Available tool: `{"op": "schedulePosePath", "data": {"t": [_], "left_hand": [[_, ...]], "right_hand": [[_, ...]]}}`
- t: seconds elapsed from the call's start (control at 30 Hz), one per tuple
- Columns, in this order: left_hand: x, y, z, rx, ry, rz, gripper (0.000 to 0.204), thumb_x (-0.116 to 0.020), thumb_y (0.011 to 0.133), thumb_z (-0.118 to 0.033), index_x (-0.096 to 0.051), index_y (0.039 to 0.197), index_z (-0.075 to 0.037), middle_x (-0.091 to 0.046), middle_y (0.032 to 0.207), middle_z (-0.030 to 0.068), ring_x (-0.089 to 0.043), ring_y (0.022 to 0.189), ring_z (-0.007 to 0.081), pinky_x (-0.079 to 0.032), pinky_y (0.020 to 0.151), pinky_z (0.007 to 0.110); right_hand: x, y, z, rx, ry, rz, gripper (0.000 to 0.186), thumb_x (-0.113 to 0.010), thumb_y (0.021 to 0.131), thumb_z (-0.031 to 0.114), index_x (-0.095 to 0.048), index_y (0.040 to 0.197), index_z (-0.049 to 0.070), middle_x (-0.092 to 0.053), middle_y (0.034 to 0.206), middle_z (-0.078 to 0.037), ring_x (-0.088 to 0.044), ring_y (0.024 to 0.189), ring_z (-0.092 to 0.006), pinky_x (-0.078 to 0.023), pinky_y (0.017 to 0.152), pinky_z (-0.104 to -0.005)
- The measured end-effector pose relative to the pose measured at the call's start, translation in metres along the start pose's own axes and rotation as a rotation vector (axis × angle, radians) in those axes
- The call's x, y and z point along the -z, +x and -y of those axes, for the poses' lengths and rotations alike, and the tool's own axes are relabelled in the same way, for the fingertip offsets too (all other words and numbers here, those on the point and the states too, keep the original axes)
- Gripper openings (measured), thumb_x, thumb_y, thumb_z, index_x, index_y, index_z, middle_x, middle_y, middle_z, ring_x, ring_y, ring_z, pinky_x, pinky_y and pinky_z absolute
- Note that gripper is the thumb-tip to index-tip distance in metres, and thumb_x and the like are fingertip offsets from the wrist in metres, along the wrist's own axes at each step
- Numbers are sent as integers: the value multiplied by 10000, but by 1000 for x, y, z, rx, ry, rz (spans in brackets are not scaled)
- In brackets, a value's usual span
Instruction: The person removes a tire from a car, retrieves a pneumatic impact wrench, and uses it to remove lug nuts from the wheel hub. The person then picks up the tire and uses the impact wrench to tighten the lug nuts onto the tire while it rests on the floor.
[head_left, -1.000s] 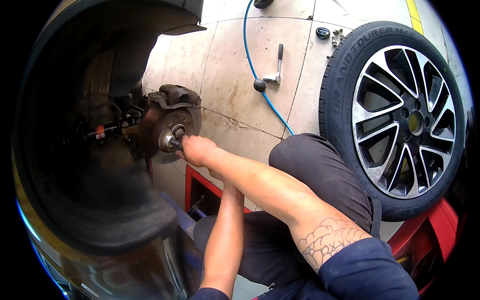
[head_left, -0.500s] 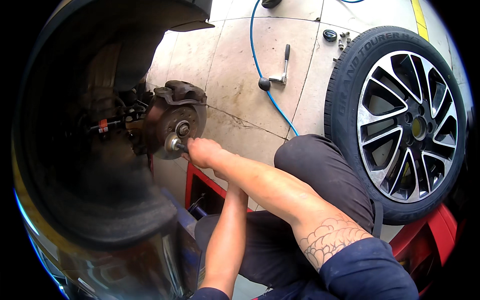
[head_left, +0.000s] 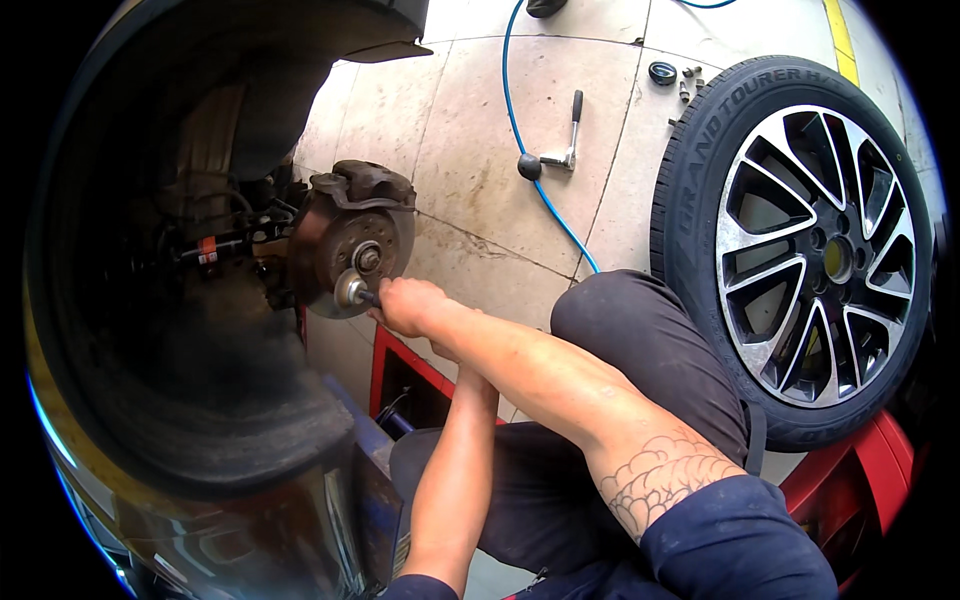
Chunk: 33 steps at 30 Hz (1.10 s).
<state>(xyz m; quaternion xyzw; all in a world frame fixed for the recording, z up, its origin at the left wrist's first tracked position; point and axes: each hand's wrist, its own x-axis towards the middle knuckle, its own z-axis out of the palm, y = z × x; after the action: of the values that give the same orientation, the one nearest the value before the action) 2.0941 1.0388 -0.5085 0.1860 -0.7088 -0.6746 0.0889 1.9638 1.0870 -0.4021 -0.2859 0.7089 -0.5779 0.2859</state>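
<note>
My right hand [head_left: 410, 306] is closed round the dark shaft of a tool with a round, metallic cup-shaped head [head_left: 350, 288]. That head rests against the lower face of the rusty brake disc [head_left: 320, 245], just below the hub [head_left: 369, 258]. Only a little of my left hand [head_left: 447, 350] shows under my right forearm; its fingers are hidden, as is most of the tool's body. The brake caliper [head_left: 370, 185] sits over the top of the disc. To its left, the suspension strut [head_left: 225, 245] runs back into the dark wheel arch [head_left: 180, 400].
A tyre on an alloy wheel [head_left: 690, 200] stands at the right. On the tiled floor lie a ratchet wrench [head_left: 575, 125], a blue hose [head_left: 512, 95], a round black cap [head_left: 662, 73] and several wheel bolts [head_left: 686, 90]. A red frame [head_left: 378, 370] stands below the disc.
The cup-shaped head has shifted very slightly right on the disc and its edge looks more blurred. Both hands stay in nearly the same place.
</note>
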Motion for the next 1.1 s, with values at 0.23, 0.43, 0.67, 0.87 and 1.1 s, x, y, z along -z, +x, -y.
{"op": "schedulePosePath", "data": {"t": [0.23, 0.43, 0.67, 0.87, 1.1], "left_hand": [[0, 0, -1, 15, -51, -8, 381, -424, 1057, -351, -491, 1327, -89, -549, 1289, 104, -545, 1191, 235, -427, 1055, 411], [-3, -2, -1, 30, -100, -8, 387, -416, 1062, -356, -486, 1336, -92, -547, 1297, 102, -544, 1196, 231, -427, 1057, 407], [-3, 0, -3, 38, -151, -12, 395, -406, 1068, -363, -481, 1348, -94, -545, 1307, 100, -543, 1201, 226, -426, 1059, 401], [-6, -1, -3, 51, -188, -15, 402, -398, 1073, -369, -476, 1358, -97, -543, 1315, 99, -541, 1206, 222, -426, 1061, 397], [-7, -1, -6, 59, -235, -20, 409, -388, 1079, -376, -470, 1369, -99, -540, 1324, 97, -540, 1211, 218, -425, 1063, 392]], "right_hand": [[2, -2, 1, -3, -14, 15, 469, -615, 970, 407, -648, 1172, -15, -718, 1154, -205, -691, 1094, -358, -552, 934, -456], [-4, 0, -4, 12, -8, 18, 512, -606, 980, 448, -611, 1154, -34, -713, 1120, -228, -685, 1082, -383, -547, 924, -476], [2, -3, 1, -13, 9, 22, 495, -626, 969, 433, -650, 1154, -26, -714, 1154, -207, -681, 1110, -366, -547, 936, -465], [-3, -2, -3, -10, 4, 16, 476, -639, 963, 414, -665, 1148, -24, -714, 1162, -205, -682, 1112, -354, -548, 942, -454], [-8, -1, -5, -42, -5, 41, 449, -640, 962, 404, -672, 1158, 1, -714, 1170, -185, -683, 1112, -347, -549, 944, -451]]}}
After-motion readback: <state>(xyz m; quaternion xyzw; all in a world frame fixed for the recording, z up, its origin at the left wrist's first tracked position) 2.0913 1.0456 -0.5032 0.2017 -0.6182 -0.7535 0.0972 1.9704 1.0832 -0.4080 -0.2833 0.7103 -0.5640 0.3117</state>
